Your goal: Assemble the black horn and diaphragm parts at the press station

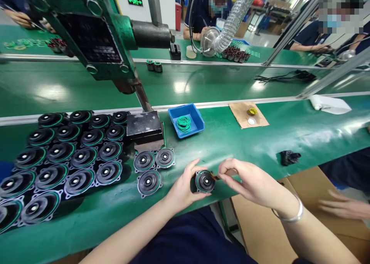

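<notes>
My left hand [185,185] curls its thumb and fingers around the rim of a round black motor end cover [205,181], held just over the front of the bench. To its right, my right hand [239,175] is closed in a pinch on a small thin tool [215,177] whose dark and orange end meets the cover's edge; the rest is hidden by the fingers. Three similar covers with green rings [148,182] lie left of my left hand. A blue bin [199,130] behind my hands holds green rubber rings [184,124].
Rows of covers [83,156] fill the bench's left side. A green press [115,36] overhangs its black block [143,124]. Cardboard [234,111] carries a yellow tub [252,111]. A black crumpled item [290,157] lies right. Another person's hand [343,208] is over a carton [312,190].
</notes>
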The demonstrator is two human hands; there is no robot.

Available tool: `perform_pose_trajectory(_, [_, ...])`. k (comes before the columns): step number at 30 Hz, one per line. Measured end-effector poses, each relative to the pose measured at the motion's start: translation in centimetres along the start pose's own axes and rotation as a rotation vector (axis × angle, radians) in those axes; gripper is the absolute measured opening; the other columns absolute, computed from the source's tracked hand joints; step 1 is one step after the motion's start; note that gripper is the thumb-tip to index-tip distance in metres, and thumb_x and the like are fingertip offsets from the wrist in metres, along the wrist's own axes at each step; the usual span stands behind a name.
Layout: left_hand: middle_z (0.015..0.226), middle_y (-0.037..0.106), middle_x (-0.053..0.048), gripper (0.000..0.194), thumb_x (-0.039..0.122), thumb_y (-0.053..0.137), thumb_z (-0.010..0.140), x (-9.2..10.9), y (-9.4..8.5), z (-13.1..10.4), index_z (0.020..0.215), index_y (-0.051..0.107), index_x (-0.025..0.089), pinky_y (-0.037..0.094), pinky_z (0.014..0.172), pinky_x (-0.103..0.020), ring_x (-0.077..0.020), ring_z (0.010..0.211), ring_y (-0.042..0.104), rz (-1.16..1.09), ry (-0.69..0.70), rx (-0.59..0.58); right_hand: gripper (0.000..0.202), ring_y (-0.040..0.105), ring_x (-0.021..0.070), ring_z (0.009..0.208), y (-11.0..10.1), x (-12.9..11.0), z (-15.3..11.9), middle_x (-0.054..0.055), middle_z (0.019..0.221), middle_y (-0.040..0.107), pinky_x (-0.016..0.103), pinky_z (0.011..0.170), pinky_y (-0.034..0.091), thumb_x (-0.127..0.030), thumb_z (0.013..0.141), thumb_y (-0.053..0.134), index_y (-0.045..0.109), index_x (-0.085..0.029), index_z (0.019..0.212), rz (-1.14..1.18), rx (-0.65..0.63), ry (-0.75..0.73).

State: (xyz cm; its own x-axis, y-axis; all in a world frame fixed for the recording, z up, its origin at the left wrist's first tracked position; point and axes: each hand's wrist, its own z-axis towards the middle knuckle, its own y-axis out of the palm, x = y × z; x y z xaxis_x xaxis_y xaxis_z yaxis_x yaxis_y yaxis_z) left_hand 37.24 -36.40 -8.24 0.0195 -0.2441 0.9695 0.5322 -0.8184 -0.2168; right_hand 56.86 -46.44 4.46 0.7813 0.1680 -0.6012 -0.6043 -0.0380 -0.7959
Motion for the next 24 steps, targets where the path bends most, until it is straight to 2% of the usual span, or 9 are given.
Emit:
perform_pose_trajectory(3, [0.127,0.064,-0.011,0.097,0.024,0.082,0.072,0.0,0.1,0.0,0.146,0.02,0.023,0.048,0.106,-0.045,-0.025,0.121,0.061,0.039,0.019,0.011,0.006,0.062,0.0118,0.072,1.1,-1.1,-1.3,0.003,0.089,0.064,0.025,0.068,0.052,-0.021,0.099,0.05,0.047,-0.021,0.103,0.002,0.031,0.016])
perform_pose_trajectory(6, [0.124,0.065,-0.01,0.096,0.023,0.081,0.072,0.2,0.1,0.0,0.146,0.021,0.022,0.049,0.105,-0.044,-0.0254,0.119,0.062,0.071,0.031,0.02,0.006,0.062,0.0115,0.071,2.4,-1.9,-1.6,0.002,0.087,0.065,0.024,0.064,0.053,-0.022,0.097,0.053,0.048,-0.022,0.099,0.051,0.116,0.001])
perform_pose_trajectory(10, [0.124,0.065,-0.009,0.096,0.02,0.081,0.072,0.5,0.0,0.1,0.146,0.021,0.022,0.049,0.105,-0.042,-0.0243,0.118,0.063,0.066,0.043,0.014,0.011,0.067,0.0129,0.071,3.2,-2.5,-0.7,0.001,0.082,0.065,0.024,0.062,0.056,-0.02,0.094,0.058,0.047,-0.024,0.094,0.17,0.334,-0.026])
perform_pose_trajectory(13, [0.126,0.064,-0.01,0.096,0.023,0.082,0.072,0.5,0.0,0.1,0.147,0.021,0.022,0.049,0.105,-0.043,-0.0256,0.119,0.062,0.06,0.038,0.001,0.015,0.07,0.0146,0.079,3.4,-2.5,0.3,0.002,0.084,0.066,0.025,0.067,0.059,-0.015,0.092,0.059,0.048,-0.024,0.097,0.147,0.469,-0.063])
perform_pose_trajectory(15, [0.127,0.063,-0.011,0.097,0.023,0.082,0.072,0.5,0.0,0.2,0.147,0.021,0.023,0.049,0.105,-0.044,-0.0271,0.121,0.062,0.057,0.039,0.006,0.015,0.07,0.0154,0.083,3.7,-2.4,0.9,0.003,0.086,0.067,0.026,0.071,0.059,-0.014,0.093,0.059,0.049,-0.024,0.098,0.074,0.424,-0.113])
perform_pose_trajectory(19, [0.13,0.061,-0.013,0.093,0.02,0.08,0.073,0.2,0.0,0.2,0.147,0.024,0.021,0.049,0.106,-0.045,-0.029,0.124,0.06,0.05,0.07,0.0,0.011,0.068,0.0171,0.084,4.3,-2.5,1.8,0.007,0.09,0.067,0.029,0.07,0.058,-0.012,0.095,0.051,0.049,-0.021,0.101,-0.1,0.233,-0.211])
perform_pose_trajectory(24, [0.134,0.058,-0.014,0.087,0.02,0.076,0.076,-0.3,-0.1,0.1,0.146,0.024,0.019,0.045,0.11,-0.046,-0.0278,0.127,0.056,0.051,0.09,-0.014,0.014,0.066,0.0203,0.087,3.9,-3.8,1.5,0.012,0.096,0.066,0.033,0.075,0.058,-0.007,0.093,0.048,0.053,-0.014,0.104,-0.309,0.099,-0.351])
